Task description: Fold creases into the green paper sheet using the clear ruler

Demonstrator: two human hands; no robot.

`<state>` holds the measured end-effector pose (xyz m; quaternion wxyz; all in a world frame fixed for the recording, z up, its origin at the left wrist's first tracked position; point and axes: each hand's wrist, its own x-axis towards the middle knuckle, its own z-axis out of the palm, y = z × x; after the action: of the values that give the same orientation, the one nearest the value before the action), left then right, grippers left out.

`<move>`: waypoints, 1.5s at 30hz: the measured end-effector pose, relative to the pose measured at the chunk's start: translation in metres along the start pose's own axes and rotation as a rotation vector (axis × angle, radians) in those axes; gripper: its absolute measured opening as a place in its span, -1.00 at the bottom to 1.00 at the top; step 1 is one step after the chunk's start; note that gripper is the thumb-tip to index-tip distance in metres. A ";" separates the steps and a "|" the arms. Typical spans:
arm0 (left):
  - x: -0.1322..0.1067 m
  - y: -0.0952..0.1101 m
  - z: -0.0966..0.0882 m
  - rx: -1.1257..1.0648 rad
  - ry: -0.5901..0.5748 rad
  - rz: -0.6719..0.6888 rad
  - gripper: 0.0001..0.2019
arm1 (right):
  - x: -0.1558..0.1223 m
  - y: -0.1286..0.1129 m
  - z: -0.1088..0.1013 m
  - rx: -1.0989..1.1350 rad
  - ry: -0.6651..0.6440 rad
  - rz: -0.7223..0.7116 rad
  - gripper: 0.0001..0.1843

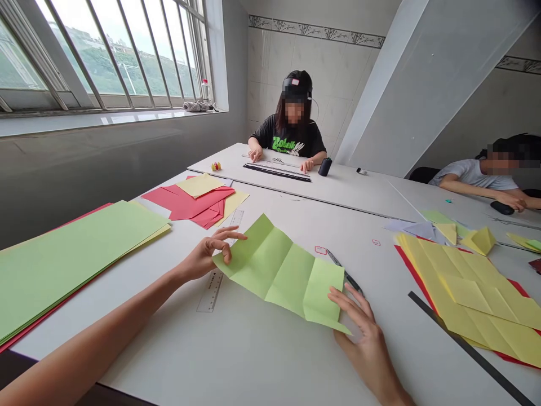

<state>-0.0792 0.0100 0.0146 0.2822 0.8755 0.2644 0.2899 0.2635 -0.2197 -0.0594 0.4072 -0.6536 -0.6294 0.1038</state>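
A strip of light green paper (291,262) with several crosswise creases is stretched between my two hands, its panels bent up and down above the white table. At its left end my left hand (217,251) pinches the corner between thumb and curled fingers. The right end lies between the fingers and thumb of my right hand (363,327), fingertips resting on the top face near the bent edge. Partly beneath the left hand is a clear ruler (211,290). Behind the strip's right end lies a dark pen (344,270).
At left is a stack of green, yellow and red sheets (84,248); red and yellow pieces (194,200) lie beyond. Creased yellow sheets (490,299) and a black strip (465,347) occupy the right. Across the table sits a person (296,129); another (477,175) leans at far right.
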 end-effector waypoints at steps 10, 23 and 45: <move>-0.002 0.009 -0.007 -0.071 -0.059 0.040 -0.84 | 0.001 0.002 -0.002 -0.200 -0.227 -0.180 -0.30; -0.009 -0.007 -0.012 0.257 -0.344 0.164 -0.48 | 0.006 0.004 -0.021 0.218 -0.410 0.153 -0.54; 0.001 -0.011 0.008 0.118 -0.319 0.248 -0.62 | 0.007 0.011 -0.015 0.244 -0.240 0.143 -0.54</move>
<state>-0.0763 0.0156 0.0026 0.2310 0.9511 0.1229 0.1641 0.2829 -0.2182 -0.0541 0.3969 -0.6254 -0.6081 0.2855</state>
